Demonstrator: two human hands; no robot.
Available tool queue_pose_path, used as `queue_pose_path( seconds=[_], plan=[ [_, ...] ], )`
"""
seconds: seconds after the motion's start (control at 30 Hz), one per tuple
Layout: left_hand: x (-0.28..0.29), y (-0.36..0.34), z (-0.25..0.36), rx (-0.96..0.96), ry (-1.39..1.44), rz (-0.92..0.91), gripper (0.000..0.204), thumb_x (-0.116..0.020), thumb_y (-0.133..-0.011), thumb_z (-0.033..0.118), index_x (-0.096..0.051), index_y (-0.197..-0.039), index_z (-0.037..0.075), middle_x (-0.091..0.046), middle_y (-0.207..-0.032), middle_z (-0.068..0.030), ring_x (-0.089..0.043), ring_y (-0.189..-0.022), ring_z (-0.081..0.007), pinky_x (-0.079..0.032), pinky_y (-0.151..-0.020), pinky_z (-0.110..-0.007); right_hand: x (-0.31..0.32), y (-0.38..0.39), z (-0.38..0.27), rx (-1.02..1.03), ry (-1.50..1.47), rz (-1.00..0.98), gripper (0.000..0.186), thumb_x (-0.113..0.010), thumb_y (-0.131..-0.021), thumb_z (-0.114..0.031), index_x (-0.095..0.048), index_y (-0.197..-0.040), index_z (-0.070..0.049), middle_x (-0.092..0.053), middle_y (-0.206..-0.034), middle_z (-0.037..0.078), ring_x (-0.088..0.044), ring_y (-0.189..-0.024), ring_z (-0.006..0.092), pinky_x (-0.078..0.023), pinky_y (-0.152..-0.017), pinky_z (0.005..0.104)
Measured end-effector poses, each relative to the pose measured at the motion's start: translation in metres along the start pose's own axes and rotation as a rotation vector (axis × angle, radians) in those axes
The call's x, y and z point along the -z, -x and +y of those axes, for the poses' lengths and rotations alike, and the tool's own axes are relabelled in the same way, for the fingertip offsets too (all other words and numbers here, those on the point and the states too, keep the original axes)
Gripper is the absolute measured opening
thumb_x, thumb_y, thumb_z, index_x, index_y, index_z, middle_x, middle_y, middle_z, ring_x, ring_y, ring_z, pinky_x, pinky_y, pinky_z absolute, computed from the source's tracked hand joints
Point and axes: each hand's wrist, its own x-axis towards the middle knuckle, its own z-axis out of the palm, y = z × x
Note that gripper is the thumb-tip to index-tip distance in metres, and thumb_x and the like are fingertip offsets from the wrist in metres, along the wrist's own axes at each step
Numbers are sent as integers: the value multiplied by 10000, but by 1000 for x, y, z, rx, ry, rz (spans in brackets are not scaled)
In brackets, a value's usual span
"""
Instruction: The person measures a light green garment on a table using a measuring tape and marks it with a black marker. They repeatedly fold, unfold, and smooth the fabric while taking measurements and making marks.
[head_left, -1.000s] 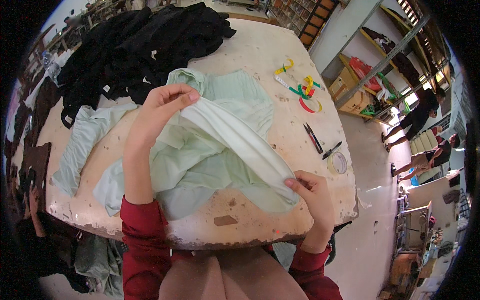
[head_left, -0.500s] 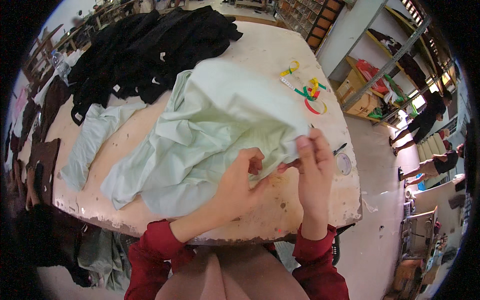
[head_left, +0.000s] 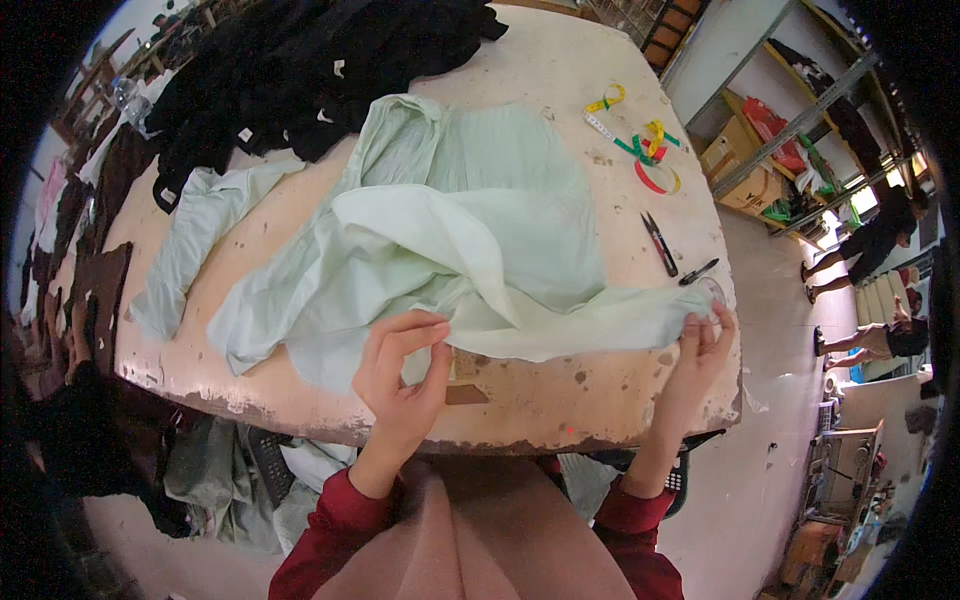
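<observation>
A pale mint-green garment (head_left: 530, 220) of thin cloth lies spread and partly folded over the worktable. My right hand (head_left: 705, 345) pinches its narrow end at the table's right side, and the cloth stretches out in a band along the near edge. At that garment's near hem my left hand (head_left: 400, 375) is closed, thumb and fingertips pressed together on the edge of the cloth. Left of it rests a separate long pale green piece (head_left: 210, 235), like a sleeve, touched by neither hand.
A heap of black garments (head_left: 290, 80) covers the table's far left. Toward the right lie a coiled multicoloured tape measure (head_left: 645, 150), a red and black pen-like tool (head_left: 660, 245) and small black snips (head_left: 700, 271). Shelving with a cardboard box (head_left: 745, 170) stands beyond; people are farther right.
My right hand has moved right, drawing the garment's end out with it. My left hand has shifted left along the hem. The raised cloth has dropped flatter, uncovering the red and black tool.
</observation>
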Motion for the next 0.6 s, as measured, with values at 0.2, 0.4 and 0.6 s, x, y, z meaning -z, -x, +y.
queue_pose_path(
  seconds=[0.2, 0.4, 0.6],
  plan=[
    [-2, -3, 12, -73, 0, -144, 285, -699, -681, -112, -667, -927, 28, -663, -865, -106, -651, -783, -231, -519, -710, -291, -26, 70, -37, 692, 89, -585, 374, -654, -848, -91, -520, -1197, -70, -618, -1028, 105, -574, -997, 266, -432, -883, 384],
    [2, 19, -4, -106, -88, -195, 267, -697, -660, -107, -645, -892, 15, -625, -888, -110, -619, -792, -242, -506, -691, -322, -54, 63, -66, 588, 91, -709, 328, -693, -690, 43, -657, -991, -80, -643, -932, 92, -618, -848, 276, -490, -763, 377],
    [39, 29, -36, -24, -306, -75, 285, -682, -595, -133, -636, -836, 11, -620, -879, -120, -618, -811, -248, -501, -700, -310, -23, 37, -37, 525, -4, -440, 210, -611, -749, 114, -647, -920, -4, -646, -898, 157, -617, -850, 275, -489, -764, 338]
  ],
)
